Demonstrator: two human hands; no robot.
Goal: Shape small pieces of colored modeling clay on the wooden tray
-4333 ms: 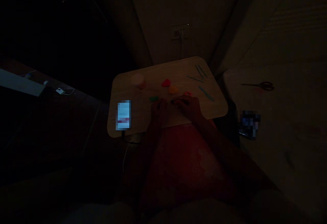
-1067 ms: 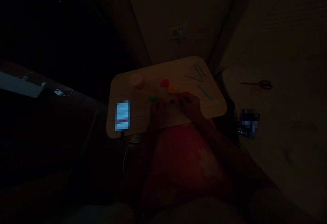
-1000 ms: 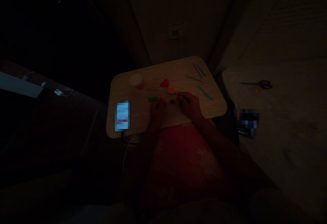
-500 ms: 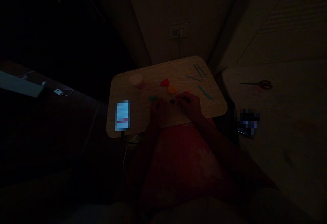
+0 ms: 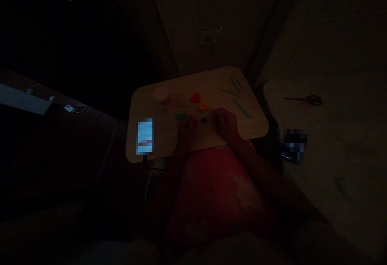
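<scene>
The light is very dim. My left hand (image 5: pixel 187 128) rests on the small wooden table (image 5: pixel 163 136) with its fingers curled inward; what they hold, if anything, I cannot make out. A small dark lump (image 5: pixel 203 119) lies between my two hands, apart from both. To the right of it my right hand (image 5: pixel 224 122) is closed too, fingertips bent together, their contents hidden. Just left of my left hand sits a green lump (image 5: pixel 181 116). Beyond the dark lump lie a yellow-orange lump (image 5: pixel 203 106) and a red one (image 5: pixel 195 97), all soft-looking like modelling clay.
A cup-like tub (image 5: pixel 161 95) stands at the table's back left, and a lit phone (image 5: pixel 145 137) lies front left. Teal sticks (image 5: pixel 230 92) and a teal knife-shaped tool (image 5: pixel 242 109) lie at the right. Scissors (image 5: pixel 313 100) rest on the surface further right.
My right hand's fingers have drawn back to the right, away from the dark lump, and curled in. My left hand has barely moved. The picture's brightness has shifted slightly.
</scene>
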